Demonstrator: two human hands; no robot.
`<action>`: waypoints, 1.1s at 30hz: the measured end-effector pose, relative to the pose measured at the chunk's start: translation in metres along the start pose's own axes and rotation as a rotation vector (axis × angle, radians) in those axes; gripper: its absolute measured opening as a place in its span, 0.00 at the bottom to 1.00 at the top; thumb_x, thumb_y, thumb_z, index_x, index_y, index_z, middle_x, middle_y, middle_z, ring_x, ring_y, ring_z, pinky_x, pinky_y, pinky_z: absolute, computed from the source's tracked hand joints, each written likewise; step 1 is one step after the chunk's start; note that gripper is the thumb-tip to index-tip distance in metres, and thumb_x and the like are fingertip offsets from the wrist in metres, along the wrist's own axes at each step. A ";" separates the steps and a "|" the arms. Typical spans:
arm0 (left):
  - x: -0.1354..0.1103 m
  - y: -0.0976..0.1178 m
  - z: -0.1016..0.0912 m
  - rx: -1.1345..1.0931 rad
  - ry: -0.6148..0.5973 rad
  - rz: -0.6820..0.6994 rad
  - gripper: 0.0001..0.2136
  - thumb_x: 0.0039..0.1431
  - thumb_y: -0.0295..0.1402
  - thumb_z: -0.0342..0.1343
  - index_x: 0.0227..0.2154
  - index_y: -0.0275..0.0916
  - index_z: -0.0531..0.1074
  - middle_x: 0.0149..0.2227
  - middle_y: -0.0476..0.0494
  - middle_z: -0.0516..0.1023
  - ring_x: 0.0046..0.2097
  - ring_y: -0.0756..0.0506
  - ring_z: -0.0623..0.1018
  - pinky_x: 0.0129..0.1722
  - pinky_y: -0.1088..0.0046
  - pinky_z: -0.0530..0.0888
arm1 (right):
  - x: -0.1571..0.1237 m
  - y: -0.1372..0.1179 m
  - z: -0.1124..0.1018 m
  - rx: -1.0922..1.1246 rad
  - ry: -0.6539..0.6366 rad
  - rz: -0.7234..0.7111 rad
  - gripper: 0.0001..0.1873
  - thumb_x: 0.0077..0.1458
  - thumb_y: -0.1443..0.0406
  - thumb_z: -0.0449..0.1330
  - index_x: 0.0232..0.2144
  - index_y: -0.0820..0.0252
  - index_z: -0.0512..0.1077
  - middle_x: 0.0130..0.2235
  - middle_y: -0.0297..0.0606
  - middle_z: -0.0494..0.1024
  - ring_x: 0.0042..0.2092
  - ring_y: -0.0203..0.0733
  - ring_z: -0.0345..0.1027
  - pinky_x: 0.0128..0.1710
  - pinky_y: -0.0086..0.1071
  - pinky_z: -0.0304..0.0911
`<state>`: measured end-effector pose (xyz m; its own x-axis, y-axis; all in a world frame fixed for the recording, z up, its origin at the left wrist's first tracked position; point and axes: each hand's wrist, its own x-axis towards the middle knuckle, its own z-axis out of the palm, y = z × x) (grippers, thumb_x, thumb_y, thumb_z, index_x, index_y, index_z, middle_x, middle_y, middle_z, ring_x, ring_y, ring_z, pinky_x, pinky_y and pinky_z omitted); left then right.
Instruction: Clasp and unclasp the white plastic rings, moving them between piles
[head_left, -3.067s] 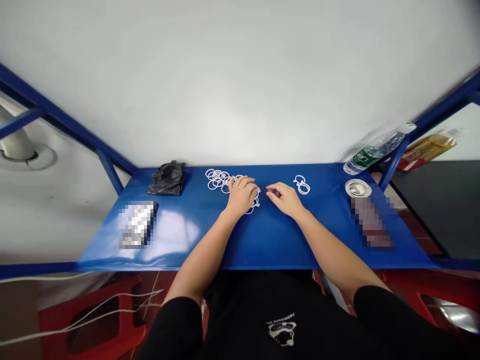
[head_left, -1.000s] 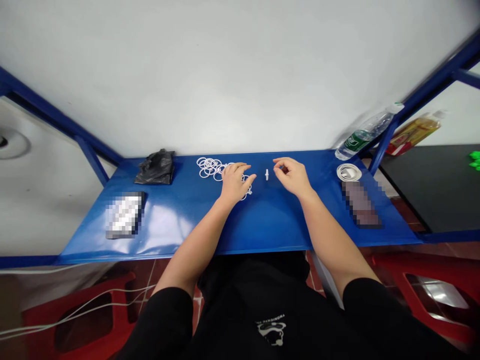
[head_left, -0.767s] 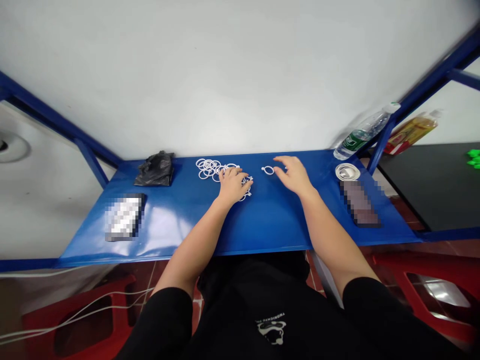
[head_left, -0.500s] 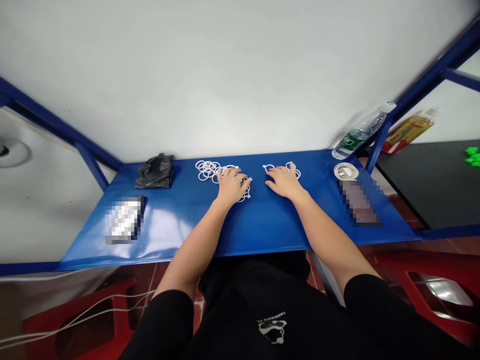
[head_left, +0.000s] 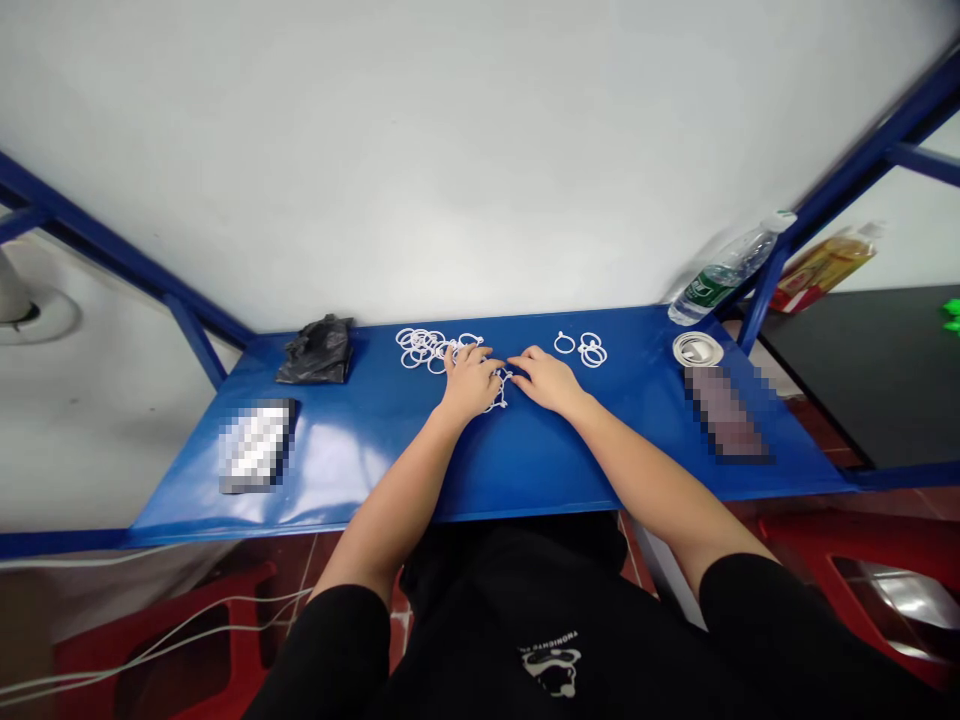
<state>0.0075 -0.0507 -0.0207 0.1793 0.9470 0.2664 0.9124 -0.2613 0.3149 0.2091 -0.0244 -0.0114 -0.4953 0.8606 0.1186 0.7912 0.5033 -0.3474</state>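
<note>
The left hand (head_left: 471, 380) lies flat, fingers spread, on a heap of white rings (head_left: 427, 349) on the table (head_left: 375, 450). The right hand (head_left: 546, 379) reaches its edge with loosely curled fingers, gripping nothing visible. The rings look light, thin and springy, best pinched at the rim.

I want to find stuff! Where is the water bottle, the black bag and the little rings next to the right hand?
water bottle (head_left: 721, 270), head view, on its clear middle.
black bag (head_left: 317, 350), head view, on its crumpled middle.
little rings (head_left: 592, 352), head view, on the rightmost overlapping rings.
</note>
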 end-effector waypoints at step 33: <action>0.000 0.013 -0.006 -0.184 0.347 0.147 0.12 0.74 0.41 0.55 0.39 0.48 0.82 0.46 0.47 0.86 0.54 0.42 0.81 0.72 0.52 0.56 | -0.004 -0.001 -0.005 0.554 0.382 -0.129 0.14 0.67 0.55 0.60 0.43 0.55 0.83 0.41 0.40 0.85 0.37 0.43 0.78 0.40 0.37 0.74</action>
<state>0.0175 -0.0554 -0.0110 0.1394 0.7862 0.6021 0.8000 -0.4478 0.3994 0.2125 -0.0277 -0.0068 -0.3316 0.8151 0.4750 0.3843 0.5765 -0.7210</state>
